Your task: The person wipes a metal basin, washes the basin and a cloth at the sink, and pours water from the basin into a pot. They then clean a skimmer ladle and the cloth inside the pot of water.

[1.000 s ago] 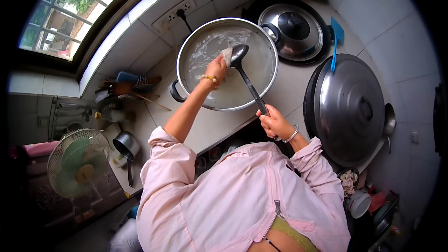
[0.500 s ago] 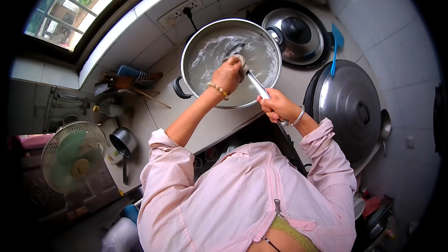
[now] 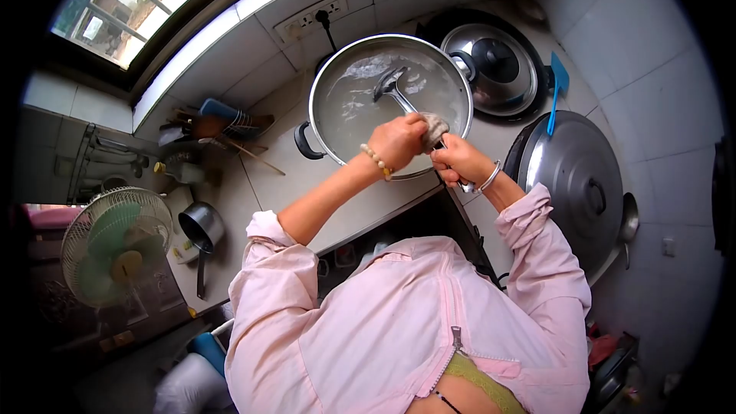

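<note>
A wide metal pot (image 3: 312, 111) holds cloudy water. Over it lies a ladle (image 3: 400, 100) at a slant, its head at the water near the pot's middle. My left hand (image 3: 395, 142) is closed on a wet greyish cloth (image 3: 435, 130), which is wrapped round the ladle's handle above the near right rim. Close beside it, my right hand (image 3: 464, 161) grips the end of the handle just outside the rim. The fingers of both hands nearly meet. Part of the handle is hidden by the cloth and my fingers.
Behind the pot's right side lies a pan with a glass lid (image 3: 491, 69). A large lidded wok (image 3: 575, 176) with a blue spatula (image 3: 558, 84) on it stands at the right. A small saucepan (image 3: 201, 226) and a fan (image 3: 119, 249) are on the left. A plug (image 3: 323, 18) sits in the wall socket.
My left hand has slid the cloth down the handle, from near the ladle's head towards my right hand. The ladle's head now shows uncovered. The whole view has shifted slightly.
</note>
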The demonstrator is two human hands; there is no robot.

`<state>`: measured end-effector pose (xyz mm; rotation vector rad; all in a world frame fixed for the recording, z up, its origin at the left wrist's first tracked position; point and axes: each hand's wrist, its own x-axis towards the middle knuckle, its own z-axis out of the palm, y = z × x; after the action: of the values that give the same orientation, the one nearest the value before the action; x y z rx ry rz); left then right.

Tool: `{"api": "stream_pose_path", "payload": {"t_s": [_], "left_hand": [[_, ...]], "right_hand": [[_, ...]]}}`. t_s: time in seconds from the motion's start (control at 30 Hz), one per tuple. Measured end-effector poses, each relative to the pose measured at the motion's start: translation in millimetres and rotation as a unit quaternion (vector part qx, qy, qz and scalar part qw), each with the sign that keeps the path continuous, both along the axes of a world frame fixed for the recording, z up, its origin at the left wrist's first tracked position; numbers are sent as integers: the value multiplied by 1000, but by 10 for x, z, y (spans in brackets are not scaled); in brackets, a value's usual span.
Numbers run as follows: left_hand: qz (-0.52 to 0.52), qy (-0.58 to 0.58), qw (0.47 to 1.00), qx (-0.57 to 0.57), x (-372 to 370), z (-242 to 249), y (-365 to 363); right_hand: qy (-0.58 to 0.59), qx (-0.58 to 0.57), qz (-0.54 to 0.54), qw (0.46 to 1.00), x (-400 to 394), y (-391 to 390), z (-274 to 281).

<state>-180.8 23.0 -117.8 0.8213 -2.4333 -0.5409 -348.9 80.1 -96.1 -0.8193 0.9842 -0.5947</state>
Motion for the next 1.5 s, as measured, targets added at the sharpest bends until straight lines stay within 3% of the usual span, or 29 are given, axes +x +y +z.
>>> {"api": "stream_pose_path", "payload": {"t_s": [0.33, 0.57, 0.7, 0.77, 0.83, 0.9, 0.93, 0.97, 1.03, 1.1, 1.17, 1.2, 1.27, 1.3, 1.4, 1.5], "left_hand": [[122, -238, 958, -106, 353, -232, -682], [227, -208, 950, 58, 600, -697, -997], [147, -286, 947, 24, 524, -975, -935], [29, -412, 911, 9, 486, -963, -953], [54, -397, 916, 16, 467, -933, -991], [238, -170, 944, 154, 429, -884, -1079], [258, -87, 953, 132, 436, -865, -1050], [258, -87, 953, 132, 425, -745, -1008], [251, 48, 942, 219, 370, -516, -931], [234, 110, 944, 203, 267, -476, -778], [174, 250, 927, 219, 139, -453, -602], [174, 250, 927, 218, 95, -445, -547], [109, 117, 987, -22, 23, -413, -457], [110, 117, 987, -23, -13, -398, -415], [139, -43, 988, -49, -66, -154, -395], [102, -26, 994, 21, -86, -239, -633]], "right_hand": [[-20, 41, -30, 998, -121, 274, 189], [-4, 25, -71, 997, -286, 489, 291], [-23, 44, -67, 997, -322, 548, 277], [2, 24, -58, 998, -334, 567, 238], [8, 24, -56, 998, -317, 599, 215], [15, 20, -57, 998, -315, 603, 191], [25, 17, -51, 998, -309, 603, 169], [34, 14, -44, 998, -297, 605, 154], [32, 17, -36, 999, -266, 603, 122], [28, 8, -27, 999, -247, 597, 55], [32, 7, -25, 999, -212, 587, 39], [37, 8, -23, 999, -193, 583, 29], [32, -3, -26, 999, -168, 577, -18], [28, -13, -28, 999, -158, 577, -30], [71, -25, -6, 997, -129, 618, 47], [67, -27, 0, 997, -142, 662, 123]]}}
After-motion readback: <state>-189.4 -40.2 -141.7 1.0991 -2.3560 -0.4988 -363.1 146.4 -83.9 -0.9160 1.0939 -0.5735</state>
